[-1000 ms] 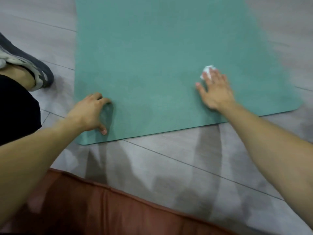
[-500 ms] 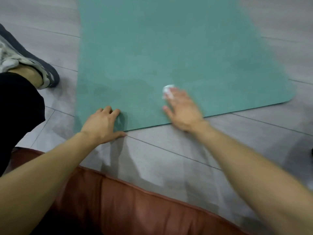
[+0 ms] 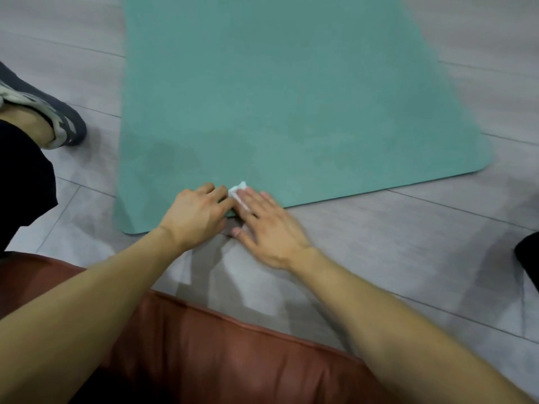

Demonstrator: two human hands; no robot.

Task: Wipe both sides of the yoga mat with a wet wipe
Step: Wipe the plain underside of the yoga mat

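A teal yoga mat (image 3: 277, 97) lies flat on the grey floor and runs away from me. A small crumpled white wet wipe (image 3: 237, 190) sits on the mat at its near edge, partly under my fingers. My right hand (image 3: 268, 225) lies flat with straight fingers pressing on the wipe, its palm over the mat's edge and the floor. My left hand (image 3: 197, 214) rests right beside it on the mat's near edge, fingers curved down onto the mat and touching the right hand's fingers. A darker damp patch shows on the mat near its left corner.
A brown leather cushion (image 3: 218, 354) lies under my arms at the bottom. My foot in a grey and white shoe (image 3: 46, 112) stands on the floor left of the mat. A dark object (image 3: 528, 258) sits at the right edge. Grey floor tiles (image 3: 408, 243) surround the mat.
My right hand has slid the wipe leftward and toward me across the mat to its near edge. My left hand has moved right along the edge until it meets the right hand.
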